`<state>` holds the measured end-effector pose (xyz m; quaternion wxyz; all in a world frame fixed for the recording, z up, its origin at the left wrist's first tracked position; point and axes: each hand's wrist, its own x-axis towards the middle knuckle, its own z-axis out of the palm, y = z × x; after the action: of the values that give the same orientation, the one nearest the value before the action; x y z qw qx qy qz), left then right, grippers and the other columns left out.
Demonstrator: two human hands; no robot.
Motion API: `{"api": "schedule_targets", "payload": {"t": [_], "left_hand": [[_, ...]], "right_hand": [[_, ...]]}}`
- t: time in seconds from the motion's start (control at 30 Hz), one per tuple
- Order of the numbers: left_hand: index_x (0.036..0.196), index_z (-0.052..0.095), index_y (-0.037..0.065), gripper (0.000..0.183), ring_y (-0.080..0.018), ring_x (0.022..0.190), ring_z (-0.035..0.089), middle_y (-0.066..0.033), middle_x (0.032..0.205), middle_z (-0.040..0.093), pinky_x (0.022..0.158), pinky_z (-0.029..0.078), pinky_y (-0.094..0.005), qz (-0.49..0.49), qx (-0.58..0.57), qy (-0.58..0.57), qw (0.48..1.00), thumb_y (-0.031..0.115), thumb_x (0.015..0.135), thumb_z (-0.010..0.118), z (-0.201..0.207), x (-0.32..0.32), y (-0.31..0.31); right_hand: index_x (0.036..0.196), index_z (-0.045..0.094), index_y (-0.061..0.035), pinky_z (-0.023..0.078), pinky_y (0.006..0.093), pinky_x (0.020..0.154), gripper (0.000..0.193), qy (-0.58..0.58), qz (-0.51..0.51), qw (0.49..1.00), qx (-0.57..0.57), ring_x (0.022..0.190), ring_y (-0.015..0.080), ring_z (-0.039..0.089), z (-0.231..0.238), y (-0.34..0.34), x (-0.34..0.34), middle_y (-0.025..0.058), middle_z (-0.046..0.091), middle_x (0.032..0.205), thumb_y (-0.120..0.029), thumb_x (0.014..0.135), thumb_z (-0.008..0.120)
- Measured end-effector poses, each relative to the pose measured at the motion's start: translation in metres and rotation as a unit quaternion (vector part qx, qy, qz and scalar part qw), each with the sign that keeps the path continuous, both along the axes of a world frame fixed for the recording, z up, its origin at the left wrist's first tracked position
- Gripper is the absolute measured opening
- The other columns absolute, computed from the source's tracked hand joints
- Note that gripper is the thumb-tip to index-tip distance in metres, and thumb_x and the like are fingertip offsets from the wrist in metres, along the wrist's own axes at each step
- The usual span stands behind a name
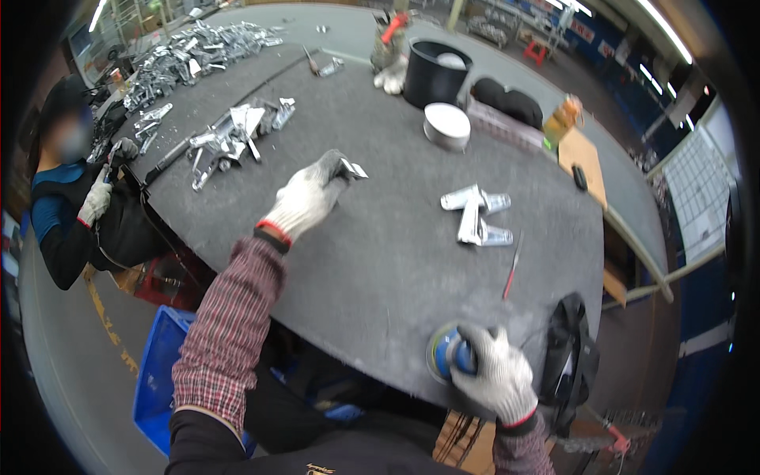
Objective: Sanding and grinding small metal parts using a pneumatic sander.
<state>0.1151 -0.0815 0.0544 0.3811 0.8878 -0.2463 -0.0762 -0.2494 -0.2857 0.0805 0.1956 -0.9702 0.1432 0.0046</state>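
My left hand [309, 196], in a white knit glove with dark fingertips, reaches over the middle of the table. Its fingers are closed on a small shiny metal part [355, 169], mostly hidden by the glove. Near the table's front edge, my right hand [497, 372], gloved too, grips a blue round sander [448, 353] that rests low at the tabletop. Ahead of the sander lies a small group of silver metal brackets [475, 218], some overlapping. A thin red-handled tool [512, 269] lies beside them.
Metal parts form a loose pile [237, 134] at left and a bigger heap [190, 59] behind. A black bucket [435, 75] and white bowl [447, 127] stand at the back. A black bag [568, 356] hangs at right. A co-worker [75, 190] sits left, above a blue crate [154, 380].
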Motion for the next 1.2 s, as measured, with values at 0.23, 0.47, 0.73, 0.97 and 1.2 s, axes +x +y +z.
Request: {"api": "schedule_targets", "payload": {"t": [0.23,0.47,0.73,0.97,1.2], "left_hand": [[0.144,0.061,0.001,0.044,-0.0083,0.073,0.063,-0.0032,0.102,0.075,0.061,0.052,-0.0265,-0.069,-0.105,0.541,0.832,0.021,0.105,0.062,-0.008,-0.221,0.076],[0.137,0.062,-0.002,0.037,-0.005,0.063,0.058,-0.0031,0.094,0.073,0.052,0.046,-0.0228,-0.026,-0.114,0.538,0.835,0.025,0.112,0.059,-0.026,-0.262,0.083],[0.137,0.062,-0.001,0.036,-0.005,0.058,0.054,-0.0015,0.086,0.068,0.049,0.044,-0.0238,-0.047,-0.145,0.552,0.82,0.026,0.115,0.055,-0.035,-0.26,0.091],[0.139,0.06,0.0,0.037,-0.0056,0.058,0.055,-0.0011,0.085,0.067,0.048,0.043,-0.0243,-0.094,-0.107,0.574,0.806,0.03,0.118,0.054,-0.037,-0.247,0.092],[0.139,0.06,-0.004,0.038,-0.0088,0.061,0.058,-0.0042,0.086,0.069,0.053,0.049,-0.0276,-0.103,-0.118,0.589,0.793,0.027,0.117,0.053,-0.039,-0.244,0.092]], "right_hand": [[0.152,0.063,-0.0153,0.065,0.0529,0.095,0.068,-0.081,0.013,0.996,0.033,0.11,0.0463,0.078,-0.01,-0.012,-0.006,0.0239,0.068,0.127,-0.018,0.088,0.086],[0.155,0.063,-0.0227,0.068,0.0514,0.088,0.068,0.112,0.177,0.977,0.028,0.104,0.0472,0.079,0.037,0.043,0.035,0.0261,0.065,0.131,-0.022,0.09,0.085],[0.15,0.065,-0.0233,0.069,0.0529,0.082,0.066,0.199,0.179,0.963,-0.039,0.098,0.05,0.08,0.043,0.056,0.029,0.0336,0.063,0.132,-0.025,0.089,0.088],[0.151,0.062,-0.0227,0.069,0.053,0.079,0.067,0.18,0.232,0.954,-0.059,0.091,0.0484,0.08,0.049,0.071,0.045,0.0318,0.062,0.129,-0.025,0.09,0.089],[0.152,0.061,-0.0242,0.069,0.0536,0.084,0.068,0.184,0.251,0.95,-0.032,0.097,0.0504,0.081,0.049,0.068,0.05,0.0332,0.062,0.133,-0.027,0.09,0.09]]}}
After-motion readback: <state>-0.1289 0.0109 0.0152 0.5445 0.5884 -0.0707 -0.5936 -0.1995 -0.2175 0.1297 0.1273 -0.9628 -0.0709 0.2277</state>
